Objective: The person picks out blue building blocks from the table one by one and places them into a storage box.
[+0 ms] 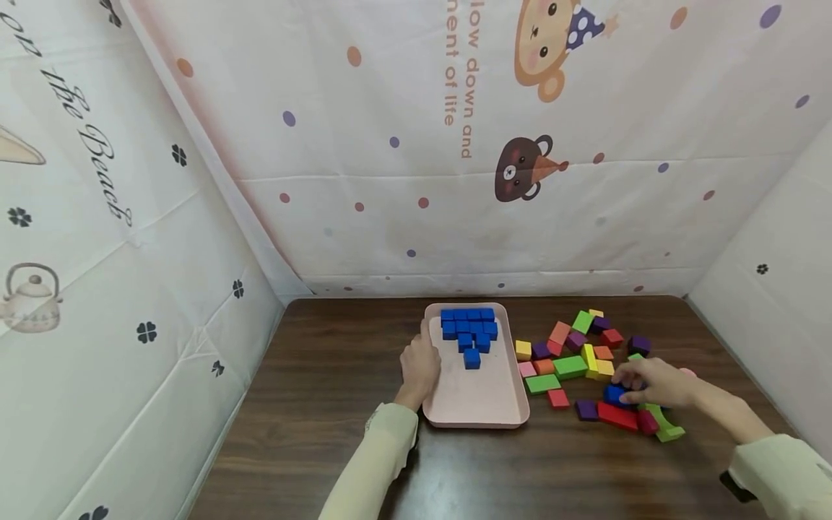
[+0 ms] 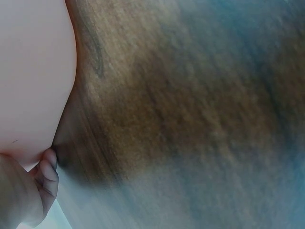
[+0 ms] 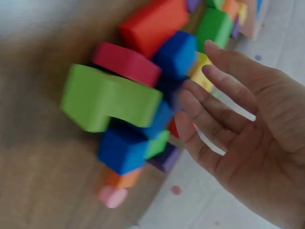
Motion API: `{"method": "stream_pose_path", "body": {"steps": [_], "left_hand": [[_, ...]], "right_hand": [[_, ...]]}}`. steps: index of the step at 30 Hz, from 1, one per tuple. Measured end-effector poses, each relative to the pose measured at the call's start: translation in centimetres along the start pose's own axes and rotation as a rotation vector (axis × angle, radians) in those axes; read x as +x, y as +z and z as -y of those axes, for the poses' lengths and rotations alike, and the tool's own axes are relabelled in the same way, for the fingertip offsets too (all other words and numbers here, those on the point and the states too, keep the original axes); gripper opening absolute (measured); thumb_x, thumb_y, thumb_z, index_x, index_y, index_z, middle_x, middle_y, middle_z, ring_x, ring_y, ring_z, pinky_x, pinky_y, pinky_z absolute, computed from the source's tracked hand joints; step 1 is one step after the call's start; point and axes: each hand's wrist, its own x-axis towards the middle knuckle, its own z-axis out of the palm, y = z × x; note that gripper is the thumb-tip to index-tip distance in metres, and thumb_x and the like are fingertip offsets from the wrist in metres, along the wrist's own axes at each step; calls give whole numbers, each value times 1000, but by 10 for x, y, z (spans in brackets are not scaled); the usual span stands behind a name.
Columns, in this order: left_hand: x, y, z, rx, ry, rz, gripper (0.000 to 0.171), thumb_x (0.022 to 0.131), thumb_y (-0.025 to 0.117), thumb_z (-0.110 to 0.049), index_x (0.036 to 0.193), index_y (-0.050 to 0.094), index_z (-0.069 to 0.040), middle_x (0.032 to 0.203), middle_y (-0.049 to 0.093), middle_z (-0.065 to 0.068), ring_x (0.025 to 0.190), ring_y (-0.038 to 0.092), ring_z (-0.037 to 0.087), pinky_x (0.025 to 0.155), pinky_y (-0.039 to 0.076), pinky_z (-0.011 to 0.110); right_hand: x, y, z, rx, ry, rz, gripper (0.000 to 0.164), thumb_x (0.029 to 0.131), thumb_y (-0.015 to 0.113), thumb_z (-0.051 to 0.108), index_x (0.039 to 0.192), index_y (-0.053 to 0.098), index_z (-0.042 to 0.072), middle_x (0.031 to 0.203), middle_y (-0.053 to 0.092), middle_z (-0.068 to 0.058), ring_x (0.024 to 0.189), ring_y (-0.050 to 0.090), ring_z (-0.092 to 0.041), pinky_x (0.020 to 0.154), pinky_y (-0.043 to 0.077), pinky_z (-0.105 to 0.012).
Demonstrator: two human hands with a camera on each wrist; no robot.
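A pale pink tray (image 1: 477, 404) lies on the table, and blue blocks (image 1: 471, 359) stand in stepped rows in its far half. My left hand (image 1: 421, 367) grips the tray's left rim; in the left wrist view the fingers of that hand (image 2: 45, 183) curl at the tray's edge. Over the loose blocks on the right is my right hand (image 1: 656, 384), close to a blue block (image 1: 614, 395). In the right wrist view the right hand (image 3: 238, 114) has its fingers spread and bent a little, beside the blue block (image 3: 176, 55), with nothing held.
Loose blocks of several colours crowd the table right of the tray. Among them are a red block (image 1: 617, 417), a green arch (image 1: 668, 427), a green block (image 1: 542, 383) and a purple block (image 1: 586, 410). A printed cloth (image 1: 390, 231) hangs behind the brown table (image 1: 331, 361).
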Motion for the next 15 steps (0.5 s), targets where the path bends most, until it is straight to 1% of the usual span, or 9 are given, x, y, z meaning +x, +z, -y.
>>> {"method": "stream_pose_path", "body": {"steps": [3,5,8,11,12,15], "left_hand": [[0,0,-1,-16,-19,20,56,94,66,-9,146,44,-8,66,56,6,50,53,17,47,46,30],[0,0,-2,-23,-25,21,56,94,66,-8,146,44,-8,68,57,7,51,54,18,48,48,32],[0,1,-3,-18,-12,10,55,94,66,-7,145,45,-7,68,58,8,51,55,19,49,49,33],[1,2,-3,-8,0,-10,55,93,66,-6,144,47,-7,67,58,8,50,55,19,48,49,33],[1,2,-3,-5,0,-13,55,93,66,-7,144,47,-7,67,58,8,50,55,19,47,48,33],[1,2,-2,-3,-10,-3,55,93,67,-7,145,46,-8,66,56,7,49,52,18,46,46,31]], "right_hand": [[-3,7,-4,35,41,21,30,88,79,17,106,68,-4,92,64,-3,78,57,-5,68,52,-26],[-2,10,-4,26,61,27,32,87,80,17,107,68,-5,91,62,-3,77,54,-5,68,51,-26],[0,14,-3,-23,75,27,32,85,81,16,106,68,-5,87,56,1,75,47,-4,66,44,-24],[2,17,-3,-77,65,9,30,83,83,16,102,70,-4,82,51,2,73,43,-4,63,39,-23],[3,17,-2,-91,69,4,30,83,83,16,101,70,-3,82,51,2,72,42,-3,63,38,-22],[4,18,-1,-129,88,-15,28,81,85,18,98,71,0,82,55,3,70,44,-1,60,42,-21]]}}
